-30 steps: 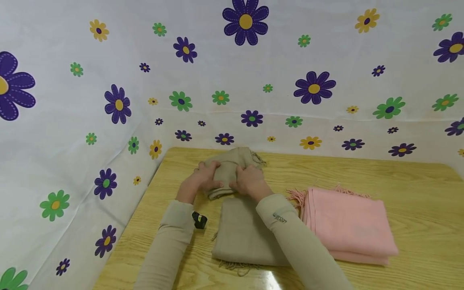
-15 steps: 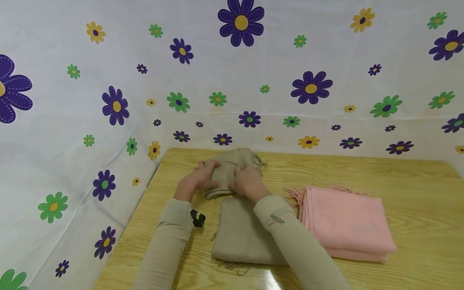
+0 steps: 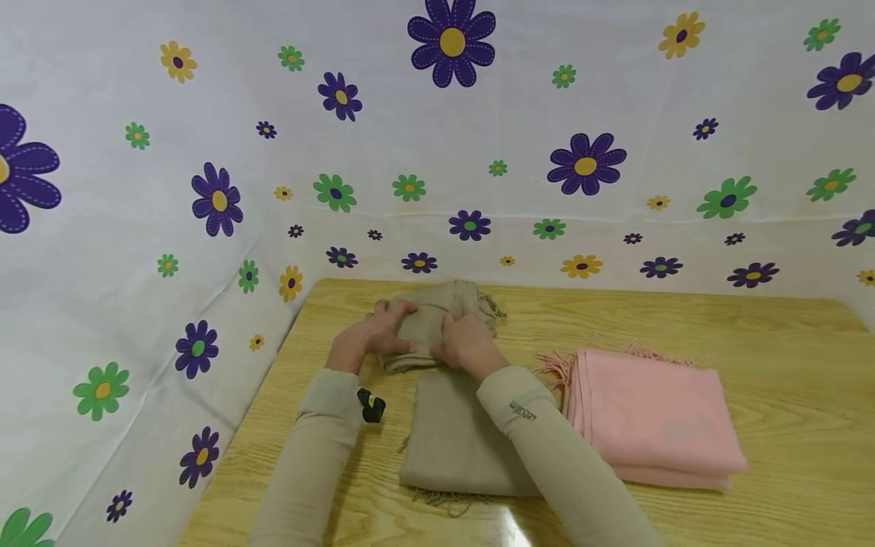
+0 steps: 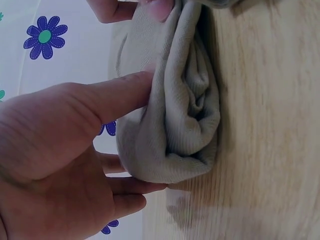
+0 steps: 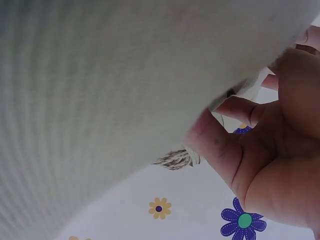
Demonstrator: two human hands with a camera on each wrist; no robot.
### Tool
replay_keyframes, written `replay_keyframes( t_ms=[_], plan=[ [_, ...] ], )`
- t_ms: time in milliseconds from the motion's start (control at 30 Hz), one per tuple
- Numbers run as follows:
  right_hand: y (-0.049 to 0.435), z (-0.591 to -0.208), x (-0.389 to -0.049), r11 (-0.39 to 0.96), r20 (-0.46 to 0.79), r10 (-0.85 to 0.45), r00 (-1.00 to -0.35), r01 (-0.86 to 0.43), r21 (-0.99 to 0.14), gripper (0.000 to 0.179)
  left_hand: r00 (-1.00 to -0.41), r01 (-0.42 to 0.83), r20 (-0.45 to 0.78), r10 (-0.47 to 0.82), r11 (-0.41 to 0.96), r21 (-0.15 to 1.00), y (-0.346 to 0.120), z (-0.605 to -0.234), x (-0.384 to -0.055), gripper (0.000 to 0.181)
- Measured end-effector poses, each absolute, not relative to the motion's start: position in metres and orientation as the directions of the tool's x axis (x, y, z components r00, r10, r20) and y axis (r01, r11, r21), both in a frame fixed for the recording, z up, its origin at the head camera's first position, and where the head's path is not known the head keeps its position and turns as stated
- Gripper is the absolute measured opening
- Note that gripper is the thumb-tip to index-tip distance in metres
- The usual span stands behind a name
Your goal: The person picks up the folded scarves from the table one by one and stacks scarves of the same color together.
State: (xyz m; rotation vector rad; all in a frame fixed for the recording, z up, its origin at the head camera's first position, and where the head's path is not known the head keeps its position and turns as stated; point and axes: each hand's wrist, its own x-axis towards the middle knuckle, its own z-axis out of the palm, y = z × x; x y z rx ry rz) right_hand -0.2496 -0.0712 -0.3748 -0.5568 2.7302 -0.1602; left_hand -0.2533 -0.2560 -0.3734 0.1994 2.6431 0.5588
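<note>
A beige scarf (image 3: 425, 325), folded into a thick bundle, lies at the back left of the table, with a fringe at its right end. My left hand (image 3: 365, 338) grips its left end. In the left wrist view, the thumb presses on the rolled layers of the scarf (image 4: 190, 115) while the fingers reach round behind. My right hand (image 3: 467, 342) holds the near side, fingers bent over the cloth. Its thumb tip also shows at the top of the left wrist view. Blurred light cloth (image 5: 100, 100) fills much of the right wrist view, beside my right hand (image 5: 270, 160).
A second folded beige scarf (image 3: 458, 448) lies in front, partly under my right forearm. To its right is a folded pink scarf (image 3: 659, 418) with fringes. A small black device (image 3: 372, 406) sits at my left wrist. Flowered white sheeting (image 3: 519, 114) walls off the wooden table (image 3: 807, 395).
The far beige scarf's near edge has flattened slightly, and both hands keep nearly the same place on it. The whole view has shifted a little.
</note>
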Motion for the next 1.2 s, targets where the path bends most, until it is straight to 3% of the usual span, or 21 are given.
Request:
replay_keyframes(
  t_ms=[867,1067,1200],
  plan=[
    [-0.071,-0.373,-0.242,0.908,-0.301,-0.419,-0.856,-0.393,-0.146,0.063,-0.871,0.068,-0.424,0.249,0.915,0.398,-0.259,-0.370,-0.262,0.069],
    [-0.062,-0.372,-0.252,0.887,-0.311,-0.453,-0.836,-0.387,-0.251,0.068,-0.888,0.087,-0.383,0.254,0.911,0.404,-0.257,-0.369,-0.259,0.071],
    [-0.049,-0.370,-0.261,0.880,-0.287,-0.416,-0.863,-0.303,-0.365,0.050,-0.907,0.113,-0.334,0.256,0.913,0.393,-0.257,-0.373,-0.255,0.075]
  ],
)
